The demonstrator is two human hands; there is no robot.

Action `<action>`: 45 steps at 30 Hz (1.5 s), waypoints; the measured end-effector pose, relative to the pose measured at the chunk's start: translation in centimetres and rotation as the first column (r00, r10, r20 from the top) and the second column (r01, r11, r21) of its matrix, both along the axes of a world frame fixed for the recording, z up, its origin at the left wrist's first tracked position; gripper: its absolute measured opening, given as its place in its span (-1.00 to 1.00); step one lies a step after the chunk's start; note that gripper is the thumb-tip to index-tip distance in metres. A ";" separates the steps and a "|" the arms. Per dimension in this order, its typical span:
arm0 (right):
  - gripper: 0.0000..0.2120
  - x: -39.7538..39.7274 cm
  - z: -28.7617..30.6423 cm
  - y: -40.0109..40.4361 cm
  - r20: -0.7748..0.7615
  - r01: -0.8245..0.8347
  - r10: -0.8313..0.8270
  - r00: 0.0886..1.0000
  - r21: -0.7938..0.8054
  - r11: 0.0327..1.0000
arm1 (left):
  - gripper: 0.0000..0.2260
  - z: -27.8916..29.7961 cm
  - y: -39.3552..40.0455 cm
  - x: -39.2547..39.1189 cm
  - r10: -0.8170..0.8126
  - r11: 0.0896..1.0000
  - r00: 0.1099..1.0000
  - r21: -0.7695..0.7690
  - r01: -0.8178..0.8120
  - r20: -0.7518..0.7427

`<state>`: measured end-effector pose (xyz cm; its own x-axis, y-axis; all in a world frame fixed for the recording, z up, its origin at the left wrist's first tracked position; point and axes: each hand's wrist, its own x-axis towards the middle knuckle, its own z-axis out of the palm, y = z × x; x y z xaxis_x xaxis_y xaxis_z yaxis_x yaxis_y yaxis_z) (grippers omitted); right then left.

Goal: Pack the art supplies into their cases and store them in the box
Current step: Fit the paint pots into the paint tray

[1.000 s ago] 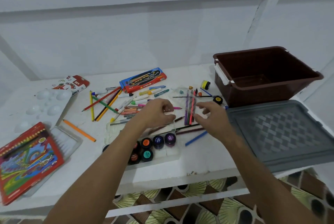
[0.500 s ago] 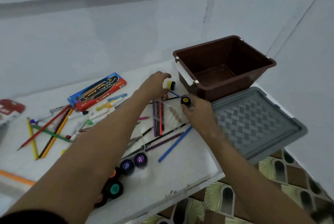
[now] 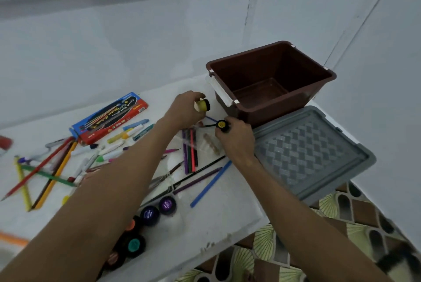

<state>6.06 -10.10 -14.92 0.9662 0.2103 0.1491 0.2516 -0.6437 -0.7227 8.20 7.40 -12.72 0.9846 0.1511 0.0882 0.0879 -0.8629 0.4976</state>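
White walls back a white tabletop [image 3: 227, 220]; take the brown box [image 3: 271, 83] at its far corner as your landmark. It sits open with nothing visible inside, its grey lid [image 3: 312, 154] flat on the table just toward you from it.

Your left hand [image 3: 184, 111] grips a yellow-capped paint pot [image 3: 202, 105] just left of the box, fingers curled round it and the pot raised off the surface. Your right hand [image 3: 237, 138] pinches a second yellow-topped pot [image 3: 222, 125] near the box's front-left corner; whether it has left the table I cannot tell.

Risks, as I judge them:
- The pots are small and round; one that slips from a light pinch may roll across the table and off its near edge.
- A loose cap would spill paint; cap tightness cannot be read here.
- The task wants supplies cased before boxing; dropping these pots straight in would skip that step.
- Your forearms pass low over the felt pens [image 3: 190, 149] and loose pencils [image 3: 198, 180] well left of the box; pulling back could sweep them away.

Other paint pots [image 3: 157, 210], dark-bodied with purple, teal and orange caps, sit well toward you and left of the box. A red-and-blue pencil case [image 3: 109, 117] lies far left of it, with markers and pencils scattered beyond.
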 end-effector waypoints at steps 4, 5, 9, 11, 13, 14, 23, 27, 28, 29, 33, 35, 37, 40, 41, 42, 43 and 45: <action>-0.88 -1.6 1.0 0.6 0.080 -0.064 0.056 0.995 0.100 0.993 | -0.45 1.7 0.1 -3.5 0.086 0.993 0.993 -0.092 -0.079 0.075; -0.90 -2.2 1.4 0.7 0.118 -0.093 0.078 0.990 0.132 0.987 | -0.45 2.1 0.1 -4.7 0.109 0.989 0.990 -0.106 -0.100 0.092; -0.80 -5.0 2.6 1.3 0.220 -0.223 0.177 0.959 0.206 0.953 | -0.60 3.6 0.6 -10.4 0.204 0.971 0.972 -0.150 -0.186 0.118; -0.73 -6.9 3.0 1.7 0.223 -0.272 0.226 0.948 0.208 0.939 | -0.69 4.0 0.7 -13.7 0.265 0.950 0.956 -0.206 -0.235 0.128; -0.69 -8.8 3.1 1.8 0.187 -0.341 0.302 0.935 0.236 0.910 | -0.71 4.1 0.5 -17.0 0.346 0.919 0.929 -0.245 -0.308 0.128; -0.68 -9.8 3.3 1.8 0.156 -0.374 0.344 0.926 0.247 0.894 | -0.72 4.1 0.2 -18.7 0.383 0.901 0.916 -0.269 -0.341 0.123; -0.69 -15.5 3.0 -2.1 -0.028 -0.675 0.681 0.732 0.106 0.730 | -0.61 2.9 -4.7 -30.7 0.425 0.873 0.905 -0.267 -0.408 0.004; -0.69 -15.9 2.5 -2.4 0.000 -0.687 0.688 0.726 0.053 0.725 | -0.64 1.8 -6.0 -32.1 0.406 0.888 0.914 -0.231 -0.399 -0.019; -0.68 -16.0 2.4 -2.3 0.004 -0.690 0.690 0.724 0.039 0.723 | -0.62 1.6 -6.1 -32.1 0.418 0.881 0.908 -0.228 -0.414 -0.033; -0.68 -16.0 2.3 -2.3 0.005 -0.692 0.692 0.722 0.032 0.721 | -0.62 1.4 -6.2 -32.0 0.430 0.877 0.902 -0.219 -0.428 -0.038; -0.66 -16.1 1.6 -2.2 0.000 -0.712 0.712 0.702 0.012 0.702 | -0.61 1.3 -6.6 -31.4 0.449 0.882 0.890 -0.125 -0.455 -0.074; -0.67 -16.1 1.4 -2.2 -0.001 -0.718 0.718 0.696 -0.008 0.696 | -0.63 1.1 -6.8 -31.2 0.451 0.884 0.888 -0.093 -0.458 -0.086; -0.66 -16.1 1.3 -2.2 0.003 -0.720 0.720 0.694 -0.021 0.694 | -0.64 0.8 -6.8 -31.1 0.461 0.879 0.884 -0.091 -0.467 -0.080; -0.64 -16.1 1.1 -2.3 0.017 -0.719 0.720 0.694 -0.043 0.694 | -0.60 0.3 -6.6 -30.8 0.466 0.880 0.881 -0.059 -0.471 -0.080; -0.64 -16.1 1.0 -2.3 0.017 -0.717 0.718 0.696 -0.042 0.696 | -0.59 0.2 -6.5 -30.7 0.461 0.883 0.883 -0.054 -0.466 -0.082; -0.64 -16.2 0.9 -2.3 0.013 -0.716 0.717 0.697 -0.038 0.697 | -0.58 0.1 -6.5 -30.7 0.459 0.884 0.884 -0.055 -0.464 -0.087; -0.64 -16.2 0.7 -2.3 0.005 -0.716 0.716 0.698 -0.031 0.697 | -0.58 0.1 -6.5 -30.7 0.455 0.886 0.886 -0.051 -0.460 -0.089; -0.65 -16.2 0.2 -2.3 -0.004 -0.720 0.720 0.694 -0.012 0.694 | -0.58 0.1 -6.6 -30.6 0.449 0.890 0.888 -0.030 -0.454 -0.099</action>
<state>-10.13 -12.38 -14.68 0.5178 0.8436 0.1424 0.6426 -0.2736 -0.7156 -22.43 0.80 -12.57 0.8121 0.5834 -0.0146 0.5073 -0.6933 0.5117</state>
